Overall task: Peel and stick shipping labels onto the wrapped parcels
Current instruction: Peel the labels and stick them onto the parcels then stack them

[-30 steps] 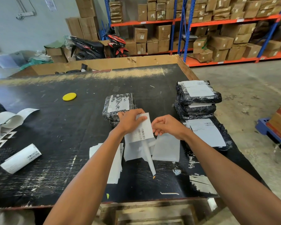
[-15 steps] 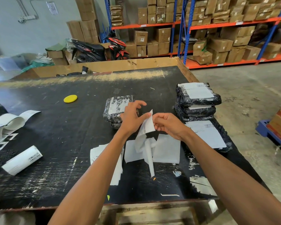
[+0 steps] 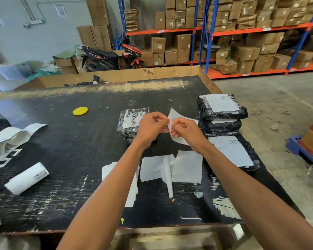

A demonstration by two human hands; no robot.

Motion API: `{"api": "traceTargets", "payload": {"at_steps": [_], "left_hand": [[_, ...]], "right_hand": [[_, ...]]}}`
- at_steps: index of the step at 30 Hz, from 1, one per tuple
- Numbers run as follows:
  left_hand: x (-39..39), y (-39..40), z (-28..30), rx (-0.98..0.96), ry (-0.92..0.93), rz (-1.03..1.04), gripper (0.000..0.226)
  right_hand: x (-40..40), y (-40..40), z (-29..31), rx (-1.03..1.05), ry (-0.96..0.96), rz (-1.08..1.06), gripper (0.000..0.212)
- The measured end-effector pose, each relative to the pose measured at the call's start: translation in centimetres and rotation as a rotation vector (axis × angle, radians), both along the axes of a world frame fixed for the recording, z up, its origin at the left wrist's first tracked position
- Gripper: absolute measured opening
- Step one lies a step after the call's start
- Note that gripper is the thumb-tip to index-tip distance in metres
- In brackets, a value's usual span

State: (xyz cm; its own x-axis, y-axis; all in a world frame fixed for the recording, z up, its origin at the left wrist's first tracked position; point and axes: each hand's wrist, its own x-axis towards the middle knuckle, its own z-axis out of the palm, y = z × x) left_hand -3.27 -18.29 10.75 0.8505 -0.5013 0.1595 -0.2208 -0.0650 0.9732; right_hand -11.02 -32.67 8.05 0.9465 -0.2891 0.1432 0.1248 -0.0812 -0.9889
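Observation:
My left hand (image 3: 153,128) and my right hand (image 3: 185,130) meet above the black table (image 3: 65,159) and both pinch one white shipping label (image 3: 174,115), which stands on edge and curls between the fingers. Just behind my left hand lies a black wrapped parcel (image 3: 131,120) with a label on its top. To the right stands a stack of labelled parcels (image 3: 221,114), with one more flat labelled parcel (image 3: 233,152) in front of it. Loose white backing sheets (image 3: 186,166) lie on the table below my hands.
A roll of labels (image 3: 26,178) lies at the front left, with curled strips of label backing (image 3: 11,136) behind it. A yellow disc (image 3: 80,111) sits further back. The table's right edge drops to a concrete floor (image 3: 278,105). Shelves of cartons (image 3: 242,42) fill the background.
Both hands have lifted the label up and away from the backing sheets on the table. The label has turned from flat and face-up to standing on edge between the fingers.

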Motion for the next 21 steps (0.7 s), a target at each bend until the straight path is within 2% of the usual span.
{"api": "traceTargets", "payload": {"at_steps": [5,11,13,16,18,21], "left_hand": [[-0.2,-0.1,-0.3,-0.076,0.014,0.187,0.006],[-0.4,0.1,-0.9,-0.110,-0.009,0.282,0.008],[-0.3,0.3,-1.2,-0.087,-0.060,0.276,0.008],[-0.4,0.3,-1.7,0.013,-0.240,0.254,0.007],[-0.6,0.3,-1.9,0.071,-0.331,0.236,0.008],[-0.7,0.2,-2.2,0.057,-0.309,0.232,0.009]], "right_hand": [[0.0,-0.2,-0.2,0.031,0.010,-0.083,0.023],[0.1,-0.5,-1.0,0.055,0.041,-0.109,0.021],[0.4,-0.3,-1.1,0.064,0.051,-0.103,0.017],[0.7,0.3,-0.7,0.104,0.042,-0.111,0.015],[1.1,0.7,-0.3,0.024,0.031,-0.136,0.020],[1.6,1.1,-0.1,-0.131,0.040,-0.228,0.015]]}}
